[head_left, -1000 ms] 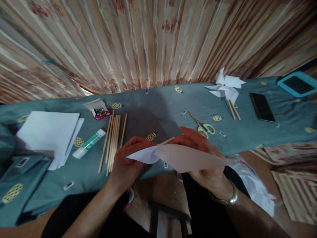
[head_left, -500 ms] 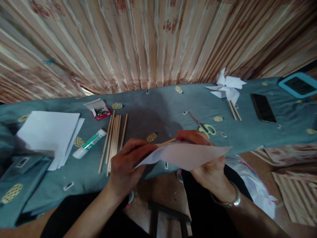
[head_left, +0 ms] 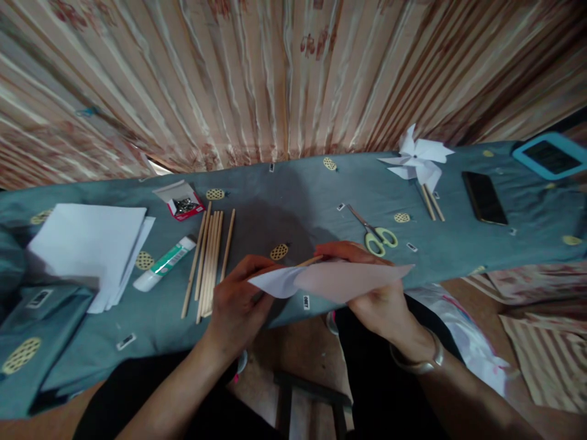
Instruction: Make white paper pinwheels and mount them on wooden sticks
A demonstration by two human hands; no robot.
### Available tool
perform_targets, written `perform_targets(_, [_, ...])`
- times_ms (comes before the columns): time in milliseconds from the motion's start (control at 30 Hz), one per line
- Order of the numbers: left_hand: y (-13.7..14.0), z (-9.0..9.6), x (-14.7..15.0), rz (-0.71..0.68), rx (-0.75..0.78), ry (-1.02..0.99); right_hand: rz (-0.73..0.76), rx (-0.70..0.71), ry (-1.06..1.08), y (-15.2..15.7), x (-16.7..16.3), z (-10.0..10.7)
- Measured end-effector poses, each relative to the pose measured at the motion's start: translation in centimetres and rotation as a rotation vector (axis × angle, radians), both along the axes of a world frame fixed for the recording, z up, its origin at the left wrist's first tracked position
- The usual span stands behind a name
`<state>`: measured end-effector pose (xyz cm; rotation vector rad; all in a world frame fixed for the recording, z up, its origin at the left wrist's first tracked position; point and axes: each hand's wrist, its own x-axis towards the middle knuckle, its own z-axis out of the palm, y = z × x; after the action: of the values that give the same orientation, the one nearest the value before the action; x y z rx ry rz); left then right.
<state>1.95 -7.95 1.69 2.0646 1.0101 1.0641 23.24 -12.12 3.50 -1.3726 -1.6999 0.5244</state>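
A white paper pinwheel is held between my hands above the table's near edge, its curved blades towards me. Behind it a thin wooden stick runs between the hands, mostly hidden by the paper. My left hand is closed around the stick's left part, beside a paper blade. My right hand grips the pinwheel from behind and below, with fingers close to the stick's right end. Where the stick meets the paper is hidden. Scissors with pale green handles lie just beyond my right hand.
Several wooden sticks, a glue stick, an opened red box of metal pins and white paper sheets lie left. At the right are a finished-looking pinwheel, a black phone and a blue-framed device.
The pinwheel in my hands has turned slightly and shifted left, showing more of its left blade. My right hand has moved a little left, closer to my left hand.
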Motion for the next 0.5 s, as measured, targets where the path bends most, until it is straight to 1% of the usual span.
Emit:
perform_targets(133, [0.2,-0.8,0.5,0.017,-0.159,-0.016,-0.004,-0.063,0.035,0.6,0.4,-0.4])
perform_targets(233, [0.3,-1.4,0.7,-0.001,-0.256,-0.049,-0.025,-0.169,0.054,1.2,0.6,-0.4])
perform_targets(333, [0.3,-1.8,0.8,-0.032,-0.311,-0.072,-0.039,-0.276,0.051,1.9,1.0,-0.2])
perform_targets(433, [0.2,-1.9,0.5,-0.072,-0.367,-0.095,0.018,-0.32,0.084,2.5,1.5,0.2])
perform_targets(500, [0.0,-1.9,0.3,-0.108,-0.437,-0.1,0.077,-0.339,0.129,2.8,1.9,0.5])
